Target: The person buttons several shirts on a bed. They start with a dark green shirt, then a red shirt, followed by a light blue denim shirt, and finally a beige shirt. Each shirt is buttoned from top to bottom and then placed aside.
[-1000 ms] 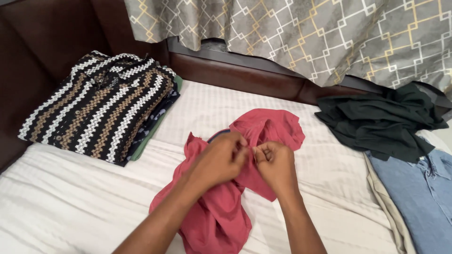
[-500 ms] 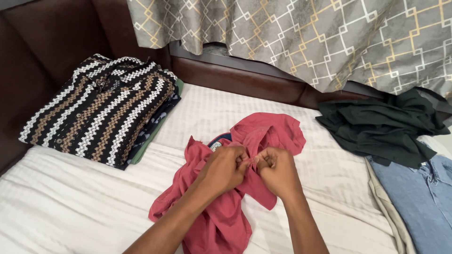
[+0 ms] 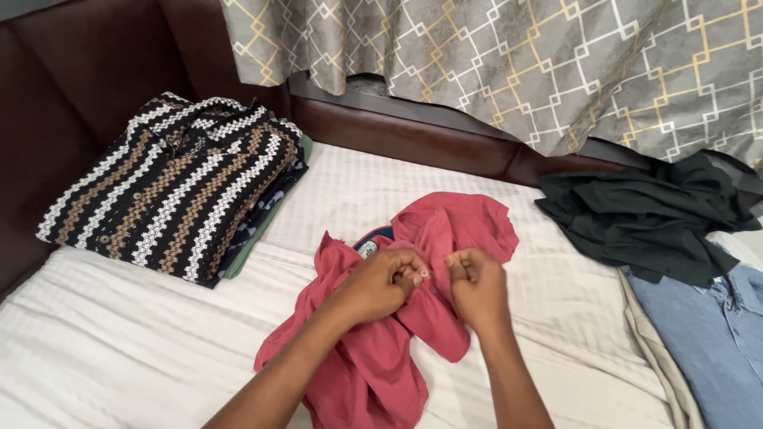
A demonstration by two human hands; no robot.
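White striped bedsheet [image 3: 135, 349] everywhere, and your red shirt [image 3: 381, 357] is crumpled dead centre. Your left hand [image 3: 380, 284] and right hand [image 3: 477, 287] both pinch its fabric; folded zigzag shirt [image 3: 171, 191] at ten o'clock.

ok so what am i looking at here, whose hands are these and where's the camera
The camera sits on a person's head and looks down, so the two bare arms reaching in from the bottom are that person's own. The left hand and right hand are both closed, pinching the fabric of a crumpled red shirt lying on a white bedsheet. To the left sits a folded stack topped by a black, white and brown zigzag shirt. To the right lie a rumpled dark green garment and a blue denim shirt. A patterned curtain hangs behind.
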